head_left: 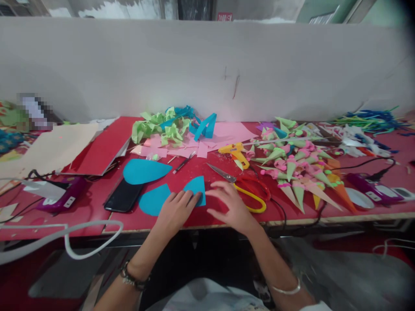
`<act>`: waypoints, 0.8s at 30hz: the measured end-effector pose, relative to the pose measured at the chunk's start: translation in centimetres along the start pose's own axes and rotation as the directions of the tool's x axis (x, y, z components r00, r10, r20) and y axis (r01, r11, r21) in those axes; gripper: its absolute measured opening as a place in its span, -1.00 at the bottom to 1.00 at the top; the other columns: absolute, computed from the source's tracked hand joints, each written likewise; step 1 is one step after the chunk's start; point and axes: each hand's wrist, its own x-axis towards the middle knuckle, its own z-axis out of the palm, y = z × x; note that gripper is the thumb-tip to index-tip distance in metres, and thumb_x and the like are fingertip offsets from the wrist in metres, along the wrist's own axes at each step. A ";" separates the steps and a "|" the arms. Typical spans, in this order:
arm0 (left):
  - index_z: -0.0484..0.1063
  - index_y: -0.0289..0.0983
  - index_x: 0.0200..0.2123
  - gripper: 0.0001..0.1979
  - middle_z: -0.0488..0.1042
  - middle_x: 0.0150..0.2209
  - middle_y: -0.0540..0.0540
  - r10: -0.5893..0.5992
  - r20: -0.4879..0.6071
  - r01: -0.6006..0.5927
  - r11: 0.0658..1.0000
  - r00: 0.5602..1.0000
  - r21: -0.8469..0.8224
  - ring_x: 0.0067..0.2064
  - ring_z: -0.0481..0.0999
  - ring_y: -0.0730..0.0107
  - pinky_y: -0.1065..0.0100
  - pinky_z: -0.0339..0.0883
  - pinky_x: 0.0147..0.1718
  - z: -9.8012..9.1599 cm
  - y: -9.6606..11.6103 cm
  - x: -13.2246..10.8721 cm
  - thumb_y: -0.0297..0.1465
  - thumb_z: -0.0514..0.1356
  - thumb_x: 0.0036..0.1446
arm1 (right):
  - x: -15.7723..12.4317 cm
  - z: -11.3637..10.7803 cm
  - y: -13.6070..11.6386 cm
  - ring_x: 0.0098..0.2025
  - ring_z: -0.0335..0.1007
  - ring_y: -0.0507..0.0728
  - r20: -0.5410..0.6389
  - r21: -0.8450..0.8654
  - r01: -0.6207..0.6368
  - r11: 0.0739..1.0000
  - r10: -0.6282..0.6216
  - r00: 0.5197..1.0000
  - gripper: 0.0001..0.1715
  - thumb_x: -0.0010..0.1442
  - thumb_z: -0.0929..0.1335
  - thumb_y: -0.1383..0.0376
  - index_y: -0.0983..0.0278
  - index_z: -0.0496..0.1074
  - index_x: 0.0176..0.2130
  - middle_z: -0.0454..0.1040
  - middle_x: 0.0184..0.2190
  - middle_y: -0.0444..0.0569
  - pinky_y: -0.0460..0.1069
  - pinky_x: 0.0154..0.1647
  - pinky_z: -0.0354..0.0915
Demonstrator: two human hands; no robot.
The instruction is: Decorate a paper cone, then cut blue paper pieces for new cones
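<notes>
My left hand [177,211] lies over two blue paper pieces near the table's front edge, its fingertips on the right piece [198,188] and its back covering part of the left piece [154,200]. Whether it grips the paper is hard to make out. Just to the right, my right hand [231,208] hovers with fingers apart and nothing in them. Scissors with yellow and red handles [256,199] lie beside it, blades pointing up and left. A third blue piece [145,171], teardrop-shaped, partly covers a black phone [123,196].
Behind are a yellow glue gun [236,152], a pen [184,163] and crumpled green paper [145,127]. Paper cones [292,166] pile up at right. Red sheets [100,149] and a purple power strip [66,201] lie left; another strip [372,190] sits right.
</notes>
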 end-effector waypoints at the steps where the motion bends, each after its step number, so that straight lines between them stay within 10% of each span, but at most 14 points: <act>1: 0.24 -0.29 -0.02 -0.67 0.42 -0.29 -0.13 -0.014 0.027 0.015 1.000 1.000 -0.019 -0.28 0.41 0.27 0.29 0.23 -0.37 0.0 0.3 0.2 -0.53 -0.02 0.13 | -0.5 0.4 -0.2 -0.03 0.22 0.15 0.036 -0.017 0.017 1.000 -0.017 0.999 -0.66 0.07 0.32 0.27 0.22 0.35 -0.10 0.29 -0.09 0.05 0.06 -0.02 0.20; 13: 0.38 -0.20 -0.14 -0.74 0.46 -0.21 -0.08 0.040 0.172 0.026 0.932 0.984 -0.363 -0.20 0.42 0.27 0.25 0.29 -0.24 0.2 1.0 -0.1 -0.47 0.11 0.06 | -2.6 0.6 1.9 -0.23 0.33 0.11 0.113 -0.087 -0.018 0.996 0.028 0.993 -0.78 0.17 0.23 0.39 0.26 0.45 -0.30 0.47 -0.29 0.00 0.02 -0.19 0.27; 24: 0.48 -0.25 -0.29 -0.78 0.48 -0.28 -0.08 -0.127 0.281 0.269 0.783 0.951 -0.560 -0.28 0.47 0.40 0.40 0.33 -0.28 0.5 0.1 0.7 -0.39 0.03 0.14 | -2.5 0.9 1.3 -0.22 0.34 0.10 0.029 0.086 -0.202 0.976 0.201 0.979 -0.89 0.09 0.30 0.39 0.26 0.41 -0.44 0.43 -0.30 -0.03 0.01 -0.18 0.25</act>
